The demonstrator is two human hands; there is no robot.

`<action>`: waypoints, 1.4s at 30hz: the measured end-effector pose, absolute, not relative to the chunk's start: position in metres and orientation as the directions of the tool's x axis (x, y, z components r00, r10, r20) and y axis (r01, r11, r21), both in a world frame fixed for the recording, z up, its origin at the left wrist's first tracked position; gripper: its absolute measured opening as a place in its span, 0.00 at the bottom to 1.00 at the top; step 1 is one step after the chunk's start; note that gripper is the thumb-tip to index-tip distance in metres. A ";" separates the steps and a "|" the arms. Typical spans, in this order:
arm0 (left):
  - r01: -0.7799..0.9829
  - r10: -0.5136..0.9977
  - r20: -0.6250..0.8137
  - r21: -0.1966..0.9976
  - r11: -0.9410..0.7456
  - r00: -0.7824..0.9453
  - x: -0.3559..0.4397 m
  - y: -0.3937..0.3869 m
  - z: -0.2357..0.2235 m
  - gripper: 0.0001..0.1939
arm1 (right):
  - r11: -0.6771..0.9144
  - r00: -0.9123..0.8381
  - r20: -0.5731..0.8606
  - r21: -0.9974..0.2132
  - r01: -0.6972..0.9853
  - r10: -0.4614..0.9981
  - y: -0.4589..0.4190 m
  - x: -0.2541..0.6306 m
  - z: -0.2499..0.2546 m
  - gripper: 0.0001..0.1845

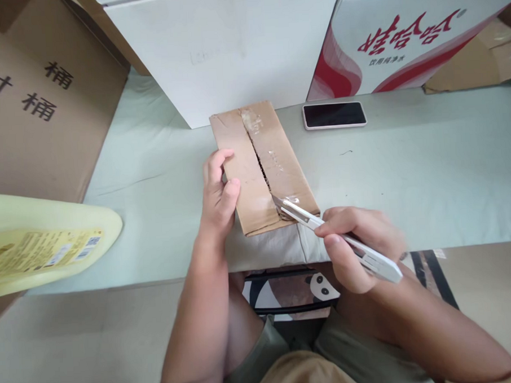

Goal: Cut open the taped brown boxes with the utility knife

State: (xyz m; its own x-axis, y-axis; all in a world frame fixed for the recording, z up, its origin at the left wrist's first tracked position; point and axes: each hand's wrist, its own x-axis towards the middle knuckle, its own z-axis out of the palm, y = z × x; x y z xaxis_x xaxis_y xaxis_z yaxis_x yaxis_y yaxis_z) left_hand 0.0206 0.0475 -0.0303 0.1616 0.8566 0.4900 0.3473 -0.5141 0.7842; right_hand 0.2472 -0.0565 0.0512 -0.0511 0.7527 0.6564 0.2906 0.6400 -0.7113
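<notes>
A small brown cardboard box (248, 169) lies at a slant near the front edge of the cloth-covered surface. Along its top runs a dark seam, with bits of clear tape on the right flap. My left hand (219, 190) grips the box's left side, thumb on top and fingers bent at the edge. In my right hand (355, 241) is a white utility knife (305, 215) with its blade out. The blade's tip meets the seam close to the box's near end. My right fingers are closed around the handle.
Behind the box stand a large white box (232, 51) and a red-and-white carton (380, 50). A phone (334, 114) lies to the right on the pale green cloth (428, 167). At left are a big brown carton (35, 99) and a yellow bottle (50, 243).
</notes>
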 end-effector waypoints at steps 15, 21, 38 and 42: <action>0.317 0.865 0.473 0.805 -0.501 0.168 0.019 0.049 -0.034 0.31 | 0.606 -0.073 0.613 -0.743 0.283 0.786 -0.064 0.254 0.063 0.09; 0.293 0.879 0.451 0.829 -0.477 0.155 0.020 0.046 -0.033 0.30 | 0.561 0.000 0.574 -0.799 0.215 0.819 -0.059 0.249 0.055 0.07; 0.331 0.865 0.476 0.800 -0.500 0.158 0.020 0.048 -0.029 0.26 | 0.555 -0.002 0.569 -0.801 0.225 0.822 -0.067 0.259 0.064 0.07; 0.313 0.871 0.467 0.813 -0.490 0.151 0.021 0.046 -0.029 0.26 | 0.528 -0.021 0.535 -0.826 0.199 0.845 -0.063 0.256 0.065 0.08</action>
State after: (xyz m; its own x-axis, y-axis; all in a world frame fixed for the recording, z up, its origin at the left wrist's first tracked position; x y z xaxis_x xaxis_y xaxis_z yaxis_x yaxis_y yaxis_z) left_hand 0.0206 0.0464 -0.0286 0.1514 0.8712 0.4671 0.3131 -0.4905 0.8133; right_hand 0.2555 -0.0629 0.0651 -0.0213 0.8446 0.5350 0.1991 0.5280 -0.8256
